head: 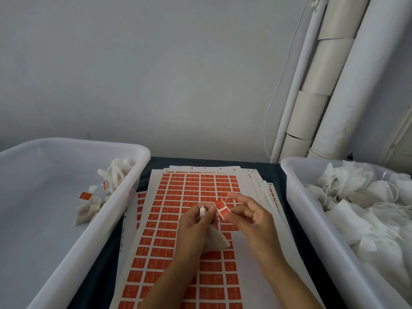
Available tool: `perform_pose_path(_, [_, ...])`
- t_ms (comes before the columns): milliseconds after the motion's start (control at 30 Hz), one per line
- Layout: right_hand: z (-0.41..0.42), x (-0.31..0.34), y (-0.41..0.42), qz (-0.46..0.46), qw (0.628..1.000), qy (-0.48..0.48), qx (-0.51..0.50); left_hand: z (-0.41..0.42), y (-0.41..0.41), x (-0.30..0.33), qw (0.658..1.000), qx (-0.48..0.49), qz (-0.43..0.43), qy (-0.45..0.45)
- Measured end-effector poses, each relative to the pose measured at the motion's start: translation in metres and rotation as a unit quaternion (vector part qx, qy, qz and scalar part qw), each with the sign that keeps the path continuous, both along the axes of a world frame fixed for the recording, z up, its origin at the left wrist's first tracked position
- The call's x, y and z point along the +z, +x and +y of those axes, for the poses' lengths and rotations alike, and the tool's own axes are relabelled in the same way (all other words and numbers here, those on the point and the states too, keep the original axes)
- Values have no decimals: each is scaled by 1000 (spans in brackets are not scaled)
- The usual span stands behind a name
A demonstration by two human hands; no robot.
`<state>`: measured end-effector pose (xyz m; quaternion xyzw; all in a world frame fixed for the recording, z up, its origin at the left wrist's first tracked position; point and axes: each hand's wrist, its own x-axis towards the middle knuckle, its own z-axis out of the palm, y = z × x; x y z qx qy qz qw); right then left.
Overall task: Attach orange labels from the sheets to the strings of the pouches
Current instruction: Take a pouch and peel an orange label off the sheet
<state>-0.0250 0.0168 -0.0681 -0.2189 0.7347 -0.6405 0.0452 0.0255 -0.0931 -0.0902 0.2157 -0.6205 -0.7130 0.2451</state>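
A stack of label sheets covered with rows of orange labels lies in the middle of the dark table. Above it my left hand grips a white pouch, whose body hangs below my fingers and whose bunched top pokes out above them. My right hand pinches an orange label between thumb and forefinger, close to my left fingertips. A thin white string rises from the label toward my right forefinger.
A white plastic bin on the left holds a few pouches with orange labels. A second white bin on the right is heaped with unlabelled pouches. White pipes stand against the wall behind.
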Motion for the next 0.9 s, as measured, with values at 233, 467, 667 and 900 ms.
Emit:
perform_pose_path(233, [5, -11, -5, -30, 999, 35, -20, 1, 0, 0, 999, -22, 28, -24])
perform_pose_path(467, [12, -13, -8, -33, 998, 36, -30, 1, -2, -2, 995, 1, 52, -88])
perform_pose_path(667, [14, -5, -1, -43, 996, -77, -15, -1, -5, -4, 995, 44, 25, -84])
perform_pose_path(900, [1, -4, 13, -1, 996, -73, -49, -1, -2, -1, 995, 18, 29, -92])
